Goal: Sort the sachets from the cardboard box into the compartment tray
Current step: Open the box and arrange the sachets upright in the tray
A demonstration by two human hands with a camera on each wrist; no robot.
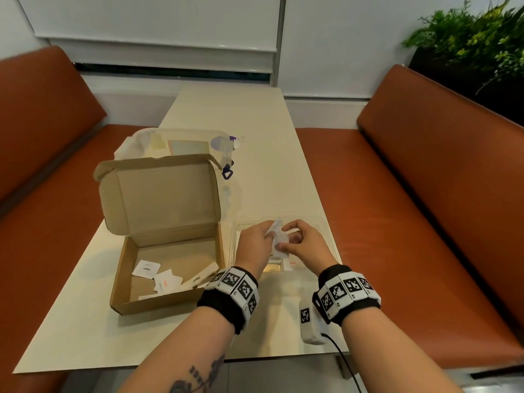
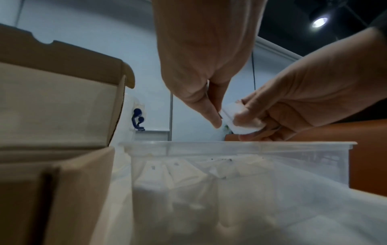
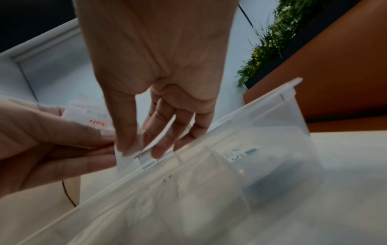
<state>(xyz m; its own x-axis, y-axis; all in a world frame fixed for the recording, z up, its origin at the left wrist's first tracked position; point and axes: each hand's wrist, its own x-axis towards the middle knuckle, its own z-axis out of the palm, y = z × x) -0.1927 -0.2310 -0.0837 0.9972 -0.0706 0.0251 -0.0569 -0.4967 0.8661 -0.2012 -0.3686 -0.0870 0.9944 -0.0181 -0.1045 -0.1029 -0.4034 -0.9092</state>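
The open cardboard box [image 1: 122,276] sits at the left of the table and holds several white sachets [image 1: 167,280] marked pepper, salt and sugar. To its right stands the clear compartment tray [image 1: 326,231], with a sachet lying in a near cell. Both hands meet just above the tray. My left hand [image 1: 269,235] grips a small bunch of white sachets [image 3: 92,119], the top one printed "Salt" in red. My right hand [image 1: 286,238] pinches one white sachet [image 3: 130,155] of that bunch between thumb and fingers. In the left wrist view the sachet [image 2: 236,119] hangs over the tray rim [image 2: 230,144].
A clear plastic bag [image 1: 181,146] with items lies behind the box lid. A white marker-tagged device [image 1: 310,321] with a black cable sits at the table's front edge. Orange benches [image 1: 425,194] flank the table; a plant [image 1: 467,38] stands far right.
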